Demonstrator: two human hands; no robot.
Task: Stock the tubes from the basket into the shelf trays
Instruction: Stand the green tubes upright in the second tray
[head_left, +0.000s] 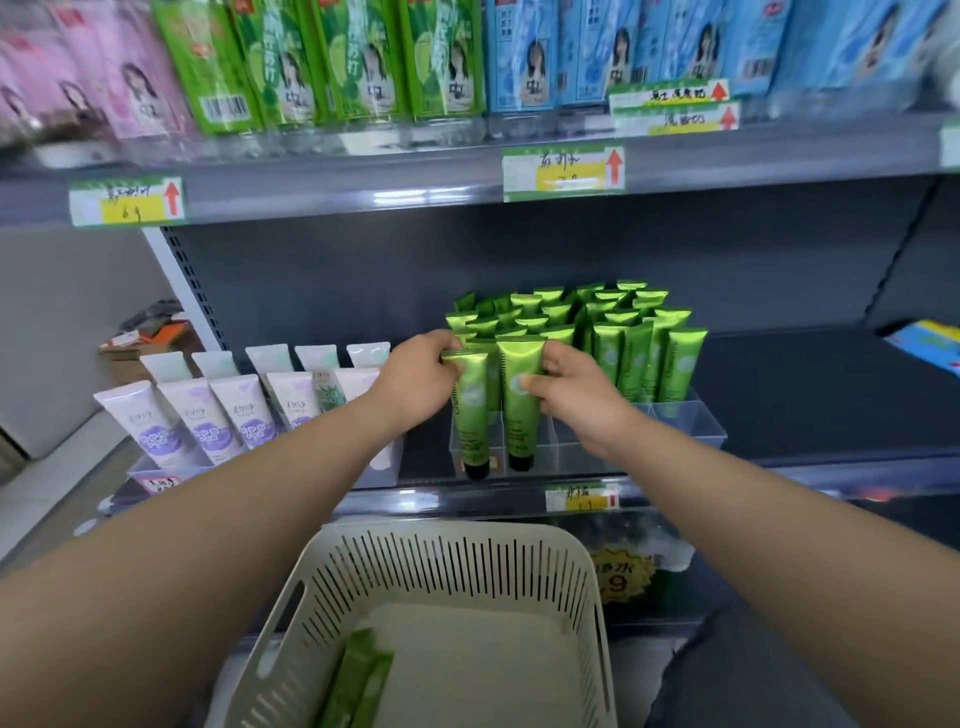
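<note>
Left hand (418, 376) pinched a tube (472, 415) by its crimp, right hand (579, 397) gripped the next tube (517, 415), both cap-down in the tray (691, 421) front slots, likely so labels faced out. Spare tubes (358, 675) lay in the basket (467, 561).
</note>
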